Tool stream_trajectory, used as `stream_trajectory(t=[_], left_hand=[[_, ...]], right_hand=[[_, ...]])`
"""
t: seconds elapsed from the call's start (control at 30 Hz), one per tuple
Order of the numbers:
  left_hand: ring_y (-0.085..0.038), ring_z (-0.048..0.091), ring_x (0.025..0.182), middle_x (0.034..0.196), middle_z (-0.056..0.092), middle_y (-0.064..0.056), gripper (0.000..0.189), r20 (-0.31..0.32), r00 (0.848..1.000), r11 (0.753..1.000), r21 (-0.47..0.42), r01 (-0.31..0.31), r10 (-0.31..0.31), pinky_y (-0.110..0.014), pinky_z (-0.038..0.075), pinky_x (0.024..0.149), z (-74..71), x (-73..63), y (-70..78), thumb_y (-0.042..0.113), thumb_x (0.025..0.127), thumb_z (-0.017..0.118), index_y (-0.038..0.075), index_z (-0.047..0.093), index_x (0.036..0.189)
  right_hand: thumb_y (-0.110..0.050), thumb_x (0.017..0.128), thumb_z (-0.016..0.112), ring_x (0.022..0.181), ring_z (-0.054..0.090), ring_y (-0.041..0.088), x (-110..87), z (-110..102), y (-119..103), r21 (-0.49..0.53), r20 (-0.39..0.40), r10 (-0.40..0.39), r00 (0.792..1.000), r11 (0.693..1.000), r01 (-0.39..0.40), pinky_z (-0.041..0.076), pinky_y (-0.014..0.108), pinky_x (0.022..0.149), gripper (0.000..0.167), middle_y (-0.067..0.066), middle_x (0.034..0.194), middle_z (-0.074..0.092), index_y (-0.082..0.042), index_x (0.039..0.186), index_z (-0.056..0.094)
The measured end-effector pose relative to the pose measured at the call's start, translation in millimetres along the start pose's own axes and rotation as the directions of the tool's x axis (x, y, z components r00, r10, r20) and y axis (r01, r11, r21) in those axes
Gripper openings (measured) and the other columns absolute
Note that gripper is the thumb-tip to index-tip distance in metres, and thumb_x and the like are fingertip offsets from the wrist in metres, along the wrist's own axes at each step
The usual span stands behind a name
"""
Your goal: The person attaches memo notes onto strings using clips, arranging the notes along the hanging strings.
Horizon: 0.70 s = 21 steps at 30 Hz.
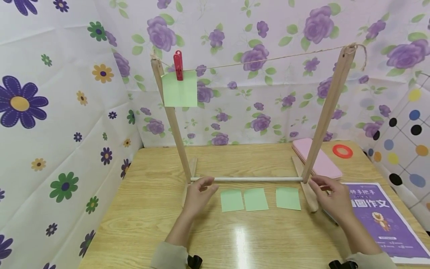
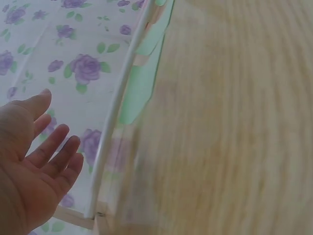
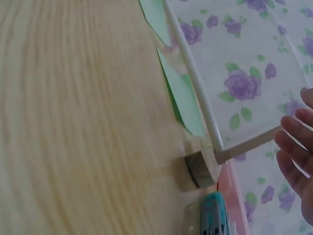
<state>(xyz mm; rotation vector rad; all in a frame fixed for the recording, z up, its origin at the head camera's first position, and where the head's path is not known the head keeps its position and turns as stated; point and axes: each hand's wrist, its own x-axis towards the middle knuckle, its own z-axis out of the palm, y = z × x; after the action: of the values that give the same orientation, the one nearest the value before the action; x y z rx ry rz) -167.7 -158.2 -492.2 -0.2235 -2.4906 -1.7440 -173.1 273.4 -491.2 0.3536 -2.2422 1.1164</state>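
Note:
My left hand [image 1: 200,196] hovers by the left foot of a wooden frame, its fingers loosely bent around nothing. In the left wrist view that hand [image 2: 41,161] shows a bare palm. Beside the right wooden post [image 1: 330,108], my right hand [image 1: 332,198] is likewise relaxed and holds nothing. Between the hands lie three green sticky notes, the left one [image 1: 231,200] and middle one [image 1: 256,199] close together, the right one [image 1: 288,198] apart. Another green sticky note [image 1: 181,91] hangs from a string [image 1: 255,62] by a red clip [image 1: 178,65], near the left post [image 1: 173,123].
A white rod [image 1: 248,179] joins the posts low down. At right are a pink case [image 1: 317,158], a red ring [image 1: 342,151] and a purple book [image 1: 386,220]. A teal-topped object [image 3: 214,213] sits by the right foot [image 3: 203,168]. Floral cloth backs the table.

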Motion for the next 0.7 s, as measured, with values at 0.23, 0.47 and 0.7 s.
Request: stream_trajectory(t=[0.23,0.47,0.7], left_hand=[[-0.033,0.057,0.126,0.134,0.062,-0.018,0.047,0.039,0.999,0.999,0.023,0.033,-0.033,-0.05,0.05,0.107,9.7,-1.7,-10.8,0.026,0.096,0.073,0.0,0.061,0.133],[-0.029,0.056,0.129,0.135,0.063,-0.009,0.051,0.089,0.995,0.991,0.13,0.042,-0.054,-0.046,0.048,0.11,18.6,-3.7,-21.0,0.031,0.093,0.076,0.006,0.06,0.135],[-0.029,0.054,0.131,0.137,0.06,-0.01,0.06,0.131,0.99,0.987,0.155,0.039,-0.06,-0.046,0.044,0.113,25.9,-1.0,-22.9,0.025,0.087,0.083,0.007,0.057,0.139]], right_hand=[[0.001,0.084,0.08,0.077,0.06,-0.015,-12.6,-10,18,-0.016,0.013,0.021,1.0,1.0,-0.021,0.052,0.005,0.064,0.017,-0.001,0.087,0.073,-0.001,0.1,0.076],[-0.003,0.084,0.082,0.074,0.06,-0.009,-25.8,-20,32,-0.093,0.116,0.064,0.991,0.994,-0.054,0.052,0.006,0.061,0.021,0.009,0.087,0.075,-0.001,0.103,0.075],[-0.008,0.082,0.086,0.072,0.062,0.0,-34.3,-29,38,-0.127,0.222,0.095,0.971,0.99,-0.067,0.051,0.009,0.06,0.027,0.011,0.093,0.075,-0.003,0.107,0.075]])
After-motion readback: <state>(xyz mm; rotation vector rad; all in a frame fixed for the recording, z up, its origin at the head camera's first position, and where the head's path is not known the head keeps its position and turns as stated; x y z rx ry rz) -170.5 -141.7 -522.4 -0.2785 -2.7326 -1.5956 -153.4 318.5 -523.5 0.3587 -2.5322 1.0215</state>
